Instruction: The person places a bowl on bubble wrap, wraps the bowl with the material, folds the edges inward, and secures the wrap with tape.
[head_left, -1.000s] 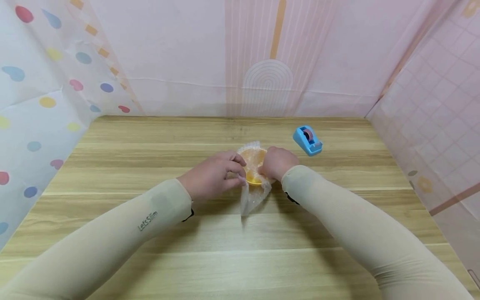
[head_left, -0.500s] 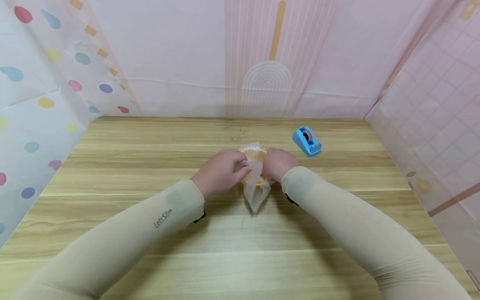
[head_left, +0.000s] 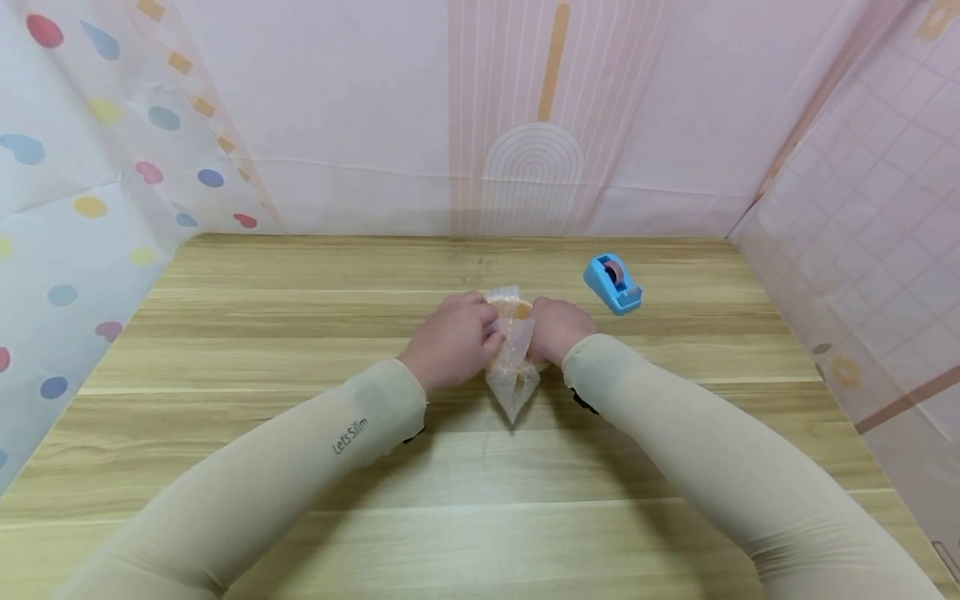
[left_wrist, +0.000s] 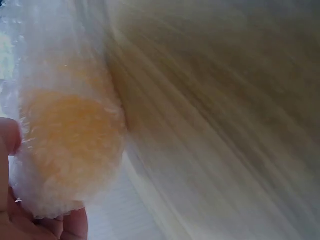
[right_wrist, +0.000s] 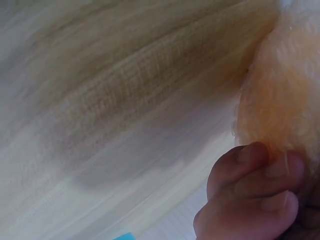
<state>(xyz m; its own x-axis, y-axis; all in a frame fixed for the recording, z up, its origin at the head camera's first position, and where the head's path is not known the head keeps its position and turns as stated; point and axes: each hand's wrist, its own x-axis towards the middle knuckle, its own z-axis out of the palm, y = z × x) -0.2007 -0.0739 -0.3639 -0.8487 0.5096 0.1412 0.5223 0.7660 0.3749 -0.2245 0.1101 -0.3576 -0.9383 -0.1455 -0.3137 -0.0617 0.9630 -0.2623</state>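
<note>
An orange-yellow bowl (head_left: 522, 310) stands mid-table, wrapped in clear bubble wrap (head_left: 513, 390). One strip of the wrap lies across the bowl's opening, and a pointed corner sticks out toward the front. From the left, my left hand (head_left: 454, 340) holds the wrap at the bowl's rim; in the left wrist view, thumb and fingers close round the wrap's edge. My right hand (head_left: 562, 328) grips the wrapped bowl from the right. Its curled fingers (right_wrist: 250, 185) press into the wrap in the right wrist view, and the thumb is hidden there.
Behind and right of my right hand, a light blue tape dispenser (head_left: 613, 283) with a pinkish roll stands on the wood-grain table (head_left: 315, 275). Patterned sheets (head_left: 360, 108) rise along the table's back and both sides.
My left hand has moved right, bringing a strip of bubble wrap over the bowl's opening, so less of the bowl shows. The right hand has stayed nearly in place.
</note>
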